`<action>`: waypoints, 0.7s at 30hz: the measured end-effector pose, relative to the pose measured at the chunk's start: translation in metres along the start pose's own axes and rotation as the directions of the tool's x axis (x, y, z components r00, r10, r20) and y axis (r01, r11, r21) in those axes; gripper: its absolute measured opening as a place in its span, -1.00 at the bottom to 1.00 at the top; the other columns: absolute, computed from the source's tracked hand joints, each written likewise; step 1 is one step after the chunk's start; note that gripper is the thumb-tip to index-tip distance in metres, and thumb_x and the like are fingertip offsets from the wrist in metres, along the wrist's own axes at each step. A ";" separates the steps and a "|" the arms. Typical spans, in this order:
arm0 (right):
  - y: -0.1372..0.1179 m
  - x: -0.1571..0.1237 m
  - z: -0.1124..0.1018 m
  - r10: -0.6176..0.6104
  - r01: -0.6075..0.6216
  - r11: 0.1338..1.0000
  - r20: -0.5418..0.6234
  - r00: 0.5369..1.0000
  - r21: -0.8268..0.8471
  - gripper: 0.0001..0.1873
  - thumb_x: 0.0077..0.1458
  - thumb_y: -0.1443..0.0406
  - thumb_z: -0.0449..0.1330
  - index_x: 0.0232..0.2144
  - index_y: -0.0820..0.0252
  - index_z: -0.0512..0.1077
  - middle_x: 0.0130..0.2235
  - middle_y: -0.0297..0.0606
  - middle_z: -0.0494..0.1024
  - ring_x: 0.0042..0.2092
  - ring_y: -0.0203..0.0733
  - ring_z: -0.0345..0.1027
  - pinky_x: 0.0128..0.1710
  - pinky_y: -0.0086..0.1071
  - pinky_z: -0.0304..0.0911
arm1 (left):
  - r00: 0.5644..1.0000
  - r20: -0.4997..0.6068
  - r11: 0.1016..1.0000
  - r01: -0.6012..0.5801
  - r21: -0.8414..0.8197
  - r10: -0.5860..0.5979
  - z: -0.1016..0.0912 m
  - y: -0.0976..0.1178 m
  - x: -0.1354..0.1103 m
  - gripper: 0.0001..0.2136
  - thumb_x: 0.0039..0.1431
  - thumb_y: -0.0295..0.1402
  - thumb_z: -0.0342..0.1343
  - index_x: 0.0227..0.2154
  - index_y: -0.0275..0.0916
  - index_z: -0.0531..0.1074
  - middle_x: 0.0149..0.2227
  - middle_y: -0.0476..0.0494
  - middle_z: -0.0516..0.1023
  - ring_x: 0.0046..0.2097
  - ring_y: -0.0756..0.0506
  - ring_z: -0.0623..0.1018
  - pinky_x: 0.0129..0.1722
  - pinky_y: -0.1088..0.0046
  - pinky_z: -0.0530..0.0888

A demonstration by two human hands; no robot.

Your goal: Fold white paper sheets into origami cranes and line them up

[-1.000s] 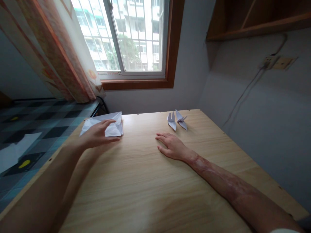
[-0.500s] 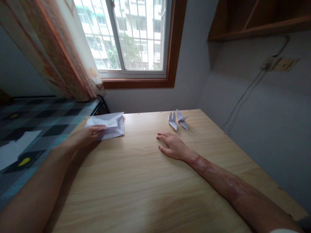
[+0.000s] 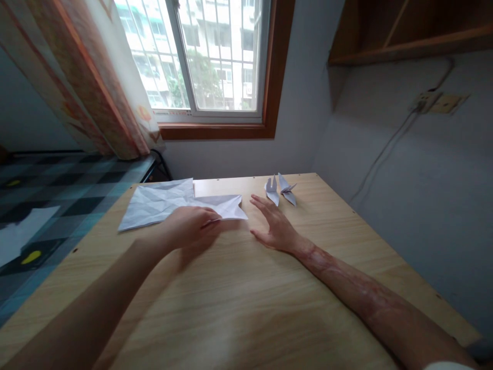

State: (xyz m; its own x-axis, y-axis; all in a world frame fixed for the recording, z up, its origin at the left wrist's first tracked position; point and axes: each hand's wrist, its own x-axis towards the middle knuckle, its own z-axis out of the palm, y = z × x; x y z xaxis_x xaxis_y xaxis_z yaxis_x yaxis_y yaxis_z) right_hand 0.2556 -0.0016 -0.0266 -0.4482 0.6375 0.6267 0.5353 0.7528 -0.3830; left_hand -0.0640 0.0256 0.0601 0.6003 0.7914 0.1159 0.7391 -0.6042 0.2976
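The left hand (image 3: 190, 223) reaches across the wooden counter (image 3: 246, 303) with its fingers drawn together, and thumb and fingertips appear to pinch the near edge of a folded paper (image 3: 225, 206). The grip is slightly blurred, so how much of the edge it takes is hard to tell. The folded paper lies flat near the middle of the counter's far half, its pointed end aimed at the right hand (image 3: 274, 226); a low pinch at the edge probably lets the piece stay flat on the wood instead of buckling. Its left side meets or overlaps a larger creased sheet (image 3: 154, 204), which lies opened out towards the counter's left corner, clear of both hands. The right hand rests open, palm down, fingers spread and slightly raised, just beside the folded paper's tip but not touching it, seemingly steadying the arm. Behind it, near the far edge, two small paper figures (image 3: 280, 190) stand close together, likely set there to be out of the way. Beyond the counter are a window (image 3: 215, 56) and a curtain (image 3: 96, 77).
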 end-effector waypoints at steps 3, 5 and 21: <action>-0.001 0.002 -0.001 -0.068 0.069 0.998 0.071 0.995 -0.014 -0.20 0.29 0.27 0.34 0.51 0.01 0.26 0.52 -0.08 0.31 0.56 0.15 0.11 0.57 0.15 0.05 | 0.994 0.099 0.998 -0.037 -0.055 0.042 0.012 0.017 -0.001 -0.66 0.39 0.04 0.14 -0.16 0.03 0.76 -0.15 -0.17 0.79 -0.13 -0.27 0.72 -0.11 0.31 0.53; -0.002 0.003 0.000 -0.101 0.102 0.995 0.102 0.990 -0.005 -0.32 0.35 0.25 0.31 0.46 0.01 0.34 0.46 -0.11 0.43 0.52 0.12 0.19 0.54 0.12 0.10 | 0.989 0.137 0.996 -0.050 -0.078 0.061 0.012 0.025 -0.003 -0.64 0.42 0.05 0.11 -0.12 0.03 0.76 -0.12 -0.18 0.80 -0.11 -0.28 0.72 -0.10 0.31 0.53; 0.003 0.003 -0.001 -0.097 0.104 0.994 0.165 0.982 -0.034 -0.88 0.37 0.25 0.28 -0.18 -0.02 0.65 -0.04 -0.25 0.76 0.08 0.00 0.59 0.46 0.05 0.19 | 0.936 0.348 0.959 0.040 -0.281 0.063 -0.016 0.033 -0.015 -0.51 0.24 0.11 0.31 0.13 0.03 0.69 -0.03 -0.14 0.79 -0.12 -0.30 0.72 -0.12 0.32 0.56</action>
State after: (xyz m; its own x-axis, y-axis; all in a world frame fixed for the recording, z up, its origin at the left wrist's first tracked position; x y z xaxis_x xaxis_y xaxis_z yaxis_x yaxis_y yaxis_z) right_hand 0.2567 0.0025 -0.0258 -0.6100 0.5798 0.5402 0.5098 0.8090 -0.2927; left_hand -0.0539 -0.0048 0.0827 0.7141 0.6701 -0.2023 0.6469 -0.5215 0.5563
